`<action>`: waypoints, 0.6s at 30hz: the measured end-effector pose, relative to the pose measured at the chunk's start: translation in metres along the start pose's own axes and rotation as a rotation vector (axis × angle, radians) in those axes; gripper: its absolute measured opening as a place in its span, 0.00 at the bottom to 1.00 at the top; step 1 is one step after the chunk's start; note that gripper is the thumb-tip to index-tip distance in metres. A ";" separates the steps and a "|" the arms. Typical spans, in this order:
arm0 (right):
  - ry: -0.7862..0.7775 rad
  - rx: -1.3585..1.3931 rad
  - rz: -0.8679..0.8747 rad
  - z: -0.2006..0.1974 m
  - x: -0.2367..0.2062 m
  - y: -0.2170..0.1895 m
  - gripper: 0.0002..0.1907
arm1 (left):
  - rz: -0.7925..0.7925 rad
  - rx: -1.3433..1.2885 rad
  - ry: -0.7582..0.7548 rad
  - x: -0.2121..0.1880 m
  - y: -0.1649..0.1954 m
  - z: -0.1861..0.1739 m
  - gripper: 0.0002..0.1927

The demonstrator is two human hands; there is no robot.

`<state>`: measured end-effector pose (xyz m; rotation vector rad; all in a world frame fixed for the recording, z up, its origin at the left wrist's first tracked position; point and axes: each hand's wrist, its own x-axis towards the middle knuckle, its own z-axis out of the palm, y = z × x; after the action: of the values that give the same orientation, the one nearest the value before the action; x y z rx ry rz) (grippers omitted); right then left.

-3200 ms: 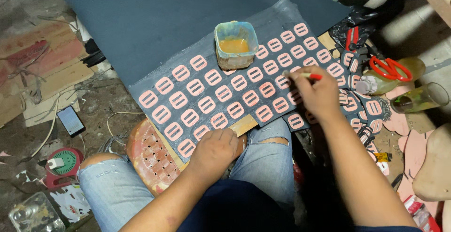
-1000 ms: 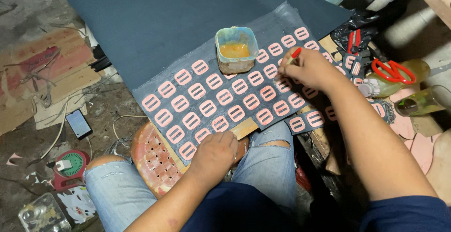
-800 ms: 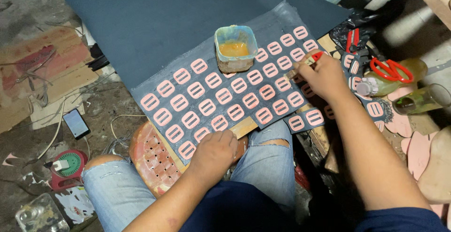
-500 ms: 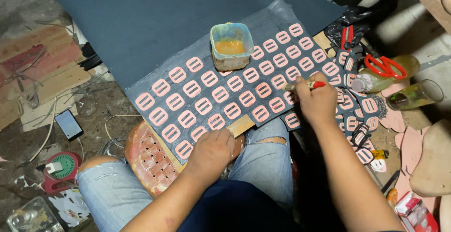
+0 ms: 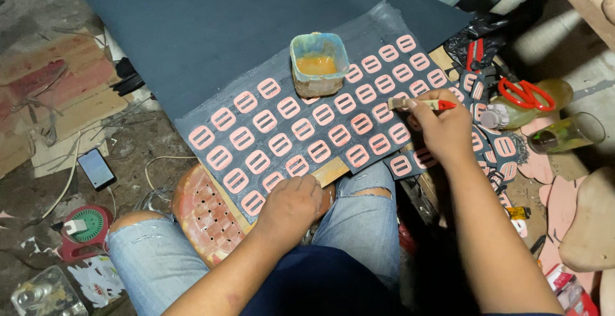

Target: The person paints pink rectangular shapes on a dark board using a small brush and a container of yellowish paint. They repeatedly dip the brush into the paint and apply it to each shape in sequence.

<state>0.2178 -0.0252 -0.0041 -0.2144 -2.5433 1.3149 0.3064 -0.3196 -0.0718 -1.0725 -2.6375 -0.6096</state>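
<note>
On the lap: a dark sheet [image 5: 301,66] full of pink buckle shapes [image 5: 301,129], lying over a board.
Right hand [image 5: 442,130]: pinching a small red-handled brush [image 5: 419,104], tip just above the pink shapes.
Left hand [image 5: 291,204]: pressed flat on the sheet's near edge, holding nothing.
Glue cup [image 5: 318,64]: standing on the sheet, near the brush.
Scissors [image 5: 525,93]: red, off to the right.
</note>
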 end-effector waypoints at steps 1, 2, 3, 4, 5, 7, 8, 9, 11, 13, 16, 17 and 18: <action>-0.014 -0.068 -0.014 -0.001 -0.001 0.004 0.09 | -0.001 0.005 -0.007 0.001 0.000 0.001 0.08; -0.020 -0.053 -0.038 0.001 -0.004 0.007 0.09 | -0.003 0.010 -0.014 0.002 -0.001 0.001 0.07; -0.030 -0.038 -0.061 0.003 -0.006 0.009 0.09 | -0.007 0.014 -0.024 0.002 0.000 0.002 0.07; -0.041 -0.022 -0.083 0.004 -0.008 0.010 0.10 | -0.003 0.012 -0.007 0.002 0.000 0.002 0.07; -0.038 -0.033 -0.065 0.006 -0.009 0.011 0.09 | 0.003 0.011 0.011 0.002 0.000 0.002 0.07; -0.030 -0.056 -0.033 0.008 -0.011 0.010 0.09 | 0.007 0.011 0.025 0.002 0.000 0.002 0.07; -0.043 -0.099 -0.101 0.009 -0.012 0.009 0.09 | 0.005 0.012 0.021 0.002 0.000 0.002 0.07; -0.057 -0.140 -0.171 0.009 -0.013 0.007 0.11 | 0.002 0.016 0.019 0.002 0.000 0.002 0.06; -0.090 -0.111 -0.176 0.010 -0.014 0.004 0.11 | 0.006 0.027 0.016 0.002 0.000 0.002 0.06; -0.122 0.029 -0.048 0.011 -0.015 0.002 0.09 | 0.005 0.025 0.017 0.002 0.000 0.001 0.06; 0.020 -0.205 -0.190 0.013 -0.013 0.001 0.10 | -0.002 0.017 0.024 0.002 0.001 0.001 0.06; -0.010 -0.072 -0.096 0.014 -0.012 0.002 0.10 | 0.000 0.021 0.024 0.002 0.002 0.000 0.06; -0.038 0.061 -0.002 0.014 -0.009 0.002 0.10 | 0.004 0.025 0.026 0.002 0.001 0.000 0.06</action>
<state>0.2219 -0.0376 -0.0150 -0.1764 -2.5294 1.4070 0.3060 -0.3175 -0.0706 -1.0547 -2.6132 -0.5838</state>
